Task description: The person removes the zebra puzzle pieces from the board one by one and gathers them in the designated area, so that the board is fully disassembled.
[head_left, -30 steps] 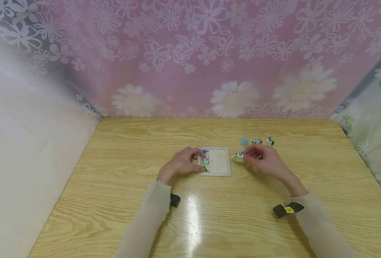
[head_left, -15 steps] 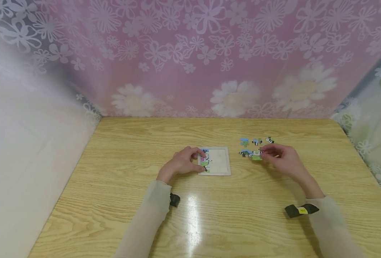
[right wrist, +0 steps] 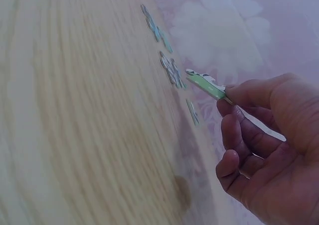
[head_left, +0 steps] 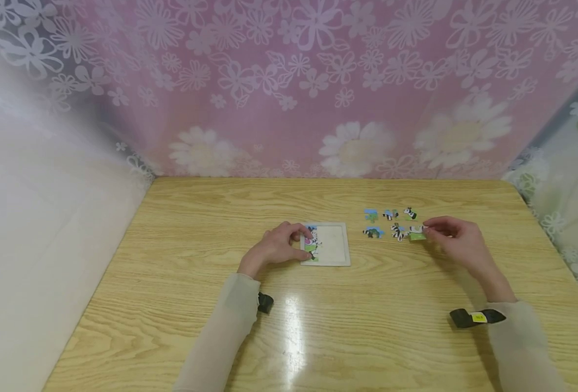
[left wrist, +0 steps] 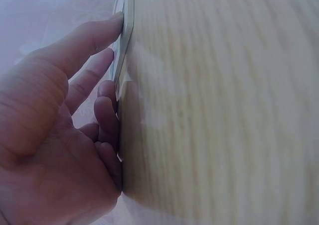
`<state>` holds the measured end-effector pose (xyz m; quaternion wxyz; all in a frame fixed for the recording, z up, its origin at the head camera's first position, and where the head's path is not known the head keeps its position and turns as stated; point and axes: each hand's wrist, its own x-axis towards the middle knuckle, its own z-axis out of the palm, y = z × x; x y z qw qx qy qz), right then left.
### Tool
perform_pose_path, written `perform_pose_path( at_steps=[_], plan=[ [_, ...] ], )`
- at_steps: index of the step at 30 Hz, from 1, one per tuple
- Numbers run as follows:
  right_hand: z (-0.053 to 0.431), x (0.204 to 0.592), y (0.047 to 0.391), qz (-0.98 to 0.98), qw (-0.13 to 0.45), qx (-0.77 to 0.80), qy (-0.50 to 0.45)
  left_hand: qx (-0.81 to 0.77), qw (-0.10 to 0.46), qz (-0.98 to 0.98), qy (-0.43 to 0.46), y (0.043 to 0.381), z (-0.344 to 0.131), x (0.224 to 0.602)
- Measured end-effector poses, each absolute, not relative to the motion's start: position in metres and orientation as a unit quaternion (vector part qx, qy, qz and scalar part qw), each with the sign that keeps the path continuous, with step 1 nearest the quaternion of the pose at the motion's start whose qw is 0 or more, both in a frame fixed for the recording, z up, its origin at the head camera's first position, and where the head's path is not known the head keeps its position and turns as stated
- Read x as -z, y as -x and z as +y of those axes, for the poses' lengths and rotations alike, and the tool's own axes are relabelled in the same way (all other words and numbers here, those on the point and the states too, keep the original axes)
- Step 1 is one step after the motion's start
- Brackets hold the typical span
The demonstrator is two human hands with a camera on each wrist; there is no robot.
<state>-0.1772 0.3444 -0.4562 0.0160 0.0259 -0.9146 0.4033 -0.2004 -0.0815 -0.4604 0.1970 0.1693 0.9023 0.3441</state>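
Observation:
In the head view my left hand point(head_left: 280, 245) holds the left side of a square white puzzle tray point(head_left: 335, 263), its thumb and a finger over the tray's edge. A strip of picture pieces point(head_left: 312, 247) fills the tray's left side, partly covered by my fingers. My right hand point(head_left: 457, 242) pinches a green, black and white jigsaw piece point(right wrist: 208, 85) between thumb and fingertip, lifted off the table in the right wrist view. Just left of it lies a black-and-white jigsaw piece point(head_left: 399, 232). A green-and-black jigsaw piece point(head_left: 373, 233) lies farther left.
Behind these lie a blue-green piece point(head_left: 370, 215), a blue and black piece point(head_left: 390, 214) and a cow-patterned piece point(head_left: 410, 213). Everything rests on a wood-grain table point(head_left: 196, 218). A pink flowered curtain point(head_left: 279, 87) stands at its back edge.
My right hand has moved to the right with the pinched piece, away from the tray and past the front loose pieces, uncovering them. The left hand and tray stay in place.

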Motion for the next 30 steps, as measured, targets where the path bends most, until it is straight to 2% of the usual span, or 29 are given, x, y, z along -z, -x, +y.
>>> perform_pose_path(
  at_steps=[7, 14, 24, 30],
  plan=[
    [0.354, 0.458, 0.182, -0.913, 0.018, -0.407, -0.014, -0.344, 0.198, 0.902, -0.171, 0.201, -0.081, 0.460],
    [0.356, 0.462, 0.186, -0.937, 0.031, -0.348, -0.023, -0.344, 0.200, 0.902, -0.169, 0.201, -0.080, 0.460],
    [0.354, 0.464, 0.191, -0.950, 0.015, -0.311, -0.022, -0.345, 0.199, 0.901, -0.172, 0.200, -0.081, 0.460],
    [0.345, 0.458, 0.186, -0.946, 0.029, -0.319, -0.040, -0.364, 0.217, 0.885, -0.191, 0.207, -0.090, 0.465]
  ],
)
